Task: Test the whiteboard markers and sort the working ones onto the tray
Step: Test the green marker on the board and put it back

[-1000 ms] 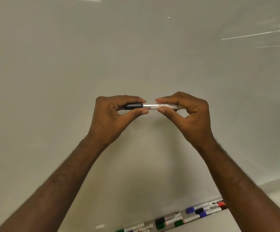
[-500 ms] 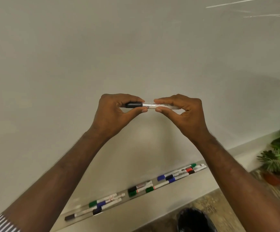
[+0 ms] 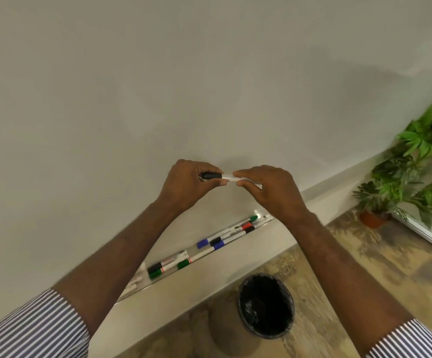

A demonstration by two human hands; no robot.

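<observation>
A large pale whiteboard (image 3: 158, 86) fills most of the head view, sloping down to a narrow metal tray (image 3: 158, 282) along its lower edge. Below the tray runs a light ledge, then a mottled brown floor (image 3: 364, 267). On the floor stands a round waste bin (image 3: 266, 307) lined with a black bag, directly under the forearms. At the right edge a cluster of green potted plants (image 3: 421, 166) stands near the corner, blurred.

In front of the board, both hands hold one whiteboard marker (image 3: 229, 177) level between them. The left hand (image 3: 186, 184) is closed around the black cap (image 3: 211, 175), thumb and fingers pinching it. The right hand (image 3: 271, 192) grips the white barrel just beside the cap, thumb below and fingers curled over the top. The fingertips of the two hands are almost touching. Whether the cap is fully seated or slightly pulled off cannot be told.

Striped shirt sleeves (image 3: 34, 329) show at both lower corners.

On the tray lie several other markers (image 3: 220, 240), roughly lengthwise along it: ones with green, black, blue and red caps are visible, some touching one another. More white barrels lie partly hidden behind the left forearm.
</observation>
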